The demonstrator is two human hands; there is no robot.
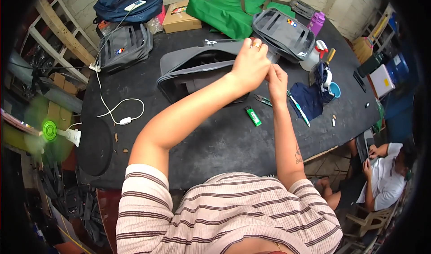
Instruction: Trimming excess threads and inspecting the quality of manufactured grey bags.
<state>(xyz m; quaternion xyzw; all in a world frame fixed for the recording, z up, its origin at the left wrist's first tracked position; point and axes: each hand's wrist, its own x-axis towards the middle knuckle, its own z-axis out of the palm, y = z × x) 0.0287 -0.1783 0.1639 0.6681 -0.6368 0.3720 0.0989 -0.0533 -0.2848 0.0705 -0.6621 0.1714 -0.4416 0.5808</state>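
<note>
A grey bag (182, 64) lies on the black table before me, its top gaping and its dark inside showing. At its right end my left hand (252, 64) is closed on the bag's edge, fingers curled over. Close beside it, my right hand (277, 80) is closed in a pinch at the same corner; what sits between its fingertips is hidden. Just below the hands are thread snips (263, 100) and a green lighter (253, 116). Right of my right forearm, a teal-and-white brush-like tool (300, 109) rests partly on a dark blue cloth (312, 99).
Finished-looking grey bags stand at the back left (128, 47) and back right (283, 32). A green bag (224, 11), spray bottle (310, 61) and purple bottle (317, 23) are behind. A white cable (105, 103) crosses the left; a fan (49, 130) spins there. A person (381, 177) sits at right.
</note>
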